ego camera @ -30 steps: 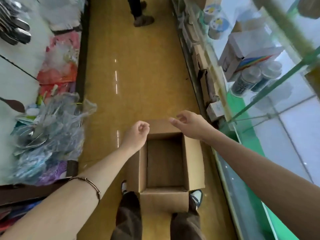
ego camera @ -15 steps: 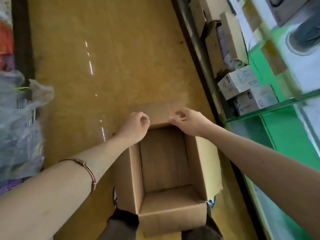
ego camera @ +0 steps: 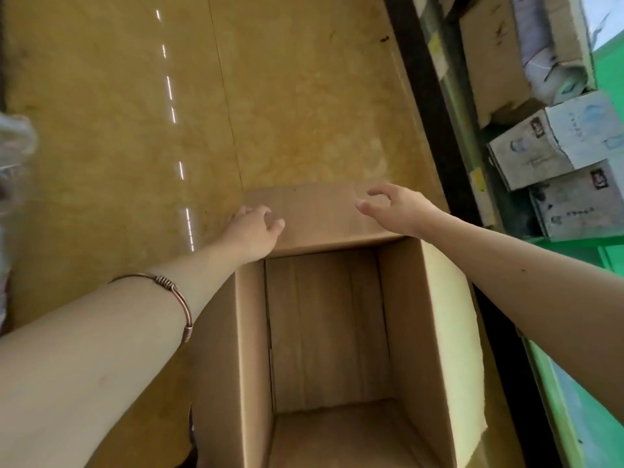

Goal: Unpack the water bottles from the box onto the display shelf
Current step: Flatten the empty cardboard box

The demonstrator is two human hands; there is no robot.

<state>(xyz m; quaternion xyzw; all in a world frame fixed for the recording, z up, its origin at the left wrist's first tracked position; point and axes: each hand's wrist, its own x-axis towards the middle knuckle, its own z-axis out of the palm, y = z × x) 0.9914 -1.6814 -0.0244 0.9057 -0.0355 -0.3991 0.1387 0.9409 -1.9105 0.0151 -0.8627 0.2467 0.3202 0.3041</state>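
Box [ego camera: 324, 332] sits on the floor [ego camera: 135, 130], open and empty; no bottles show. Your left hand [ego camera: 251, 231] curls loosely by the far flap [ego camera: 314, 214], holding nothing. Your right hand [ego camera: 393, 207] hovers open above it. Next, probably fold that flap.

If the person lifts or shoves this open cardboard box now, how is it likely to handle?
Probably light: the cardboard box shows only bare inner walls, no bottles. Its far flap will likely flex under the left hand, since it lies folded outward. On the glossy floor it should slide readily.
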